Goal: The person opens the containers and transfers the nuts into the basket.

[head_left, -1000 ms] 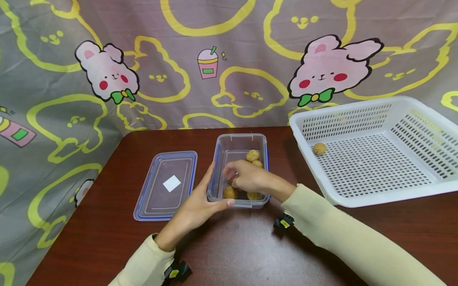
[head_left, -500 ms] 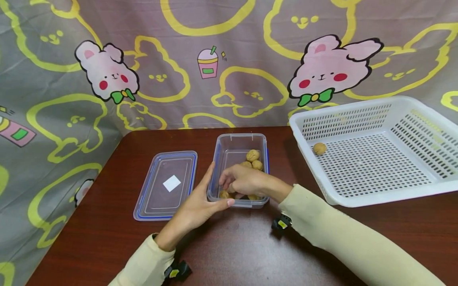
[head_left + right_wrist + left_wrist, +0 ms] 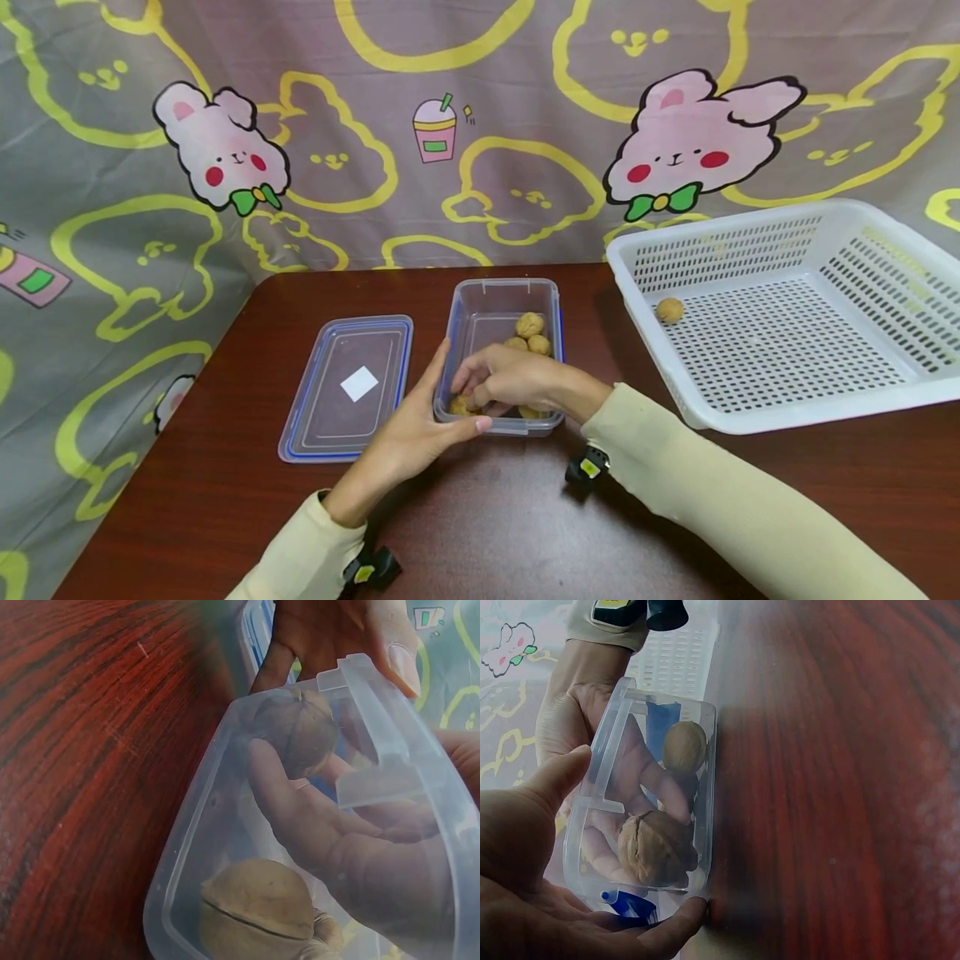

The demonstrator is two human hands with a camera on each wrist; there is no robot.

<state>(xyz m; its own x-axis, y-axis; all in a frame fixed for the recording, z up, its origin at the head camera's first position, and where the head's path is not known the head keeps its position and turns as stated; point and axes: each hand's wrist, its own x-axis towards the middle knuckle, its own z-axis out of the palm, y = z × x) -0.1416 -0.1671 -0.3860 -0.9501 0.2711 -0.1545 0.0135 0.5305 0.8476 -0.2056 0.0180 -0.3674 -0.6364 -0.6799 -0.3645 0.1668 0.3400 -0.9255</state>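
One walnut (image 3: 670, 310) already lies in the basket (image 3: 757, 417) at right; several stay in the box (image 3: 553, 300) at centre. The right hand (image 3: 510, 379), fingers curled, reaches among them, grasp uncertain. The left hand (image 3: 420, 429), fingers relaxed, steadies the box's near corner.
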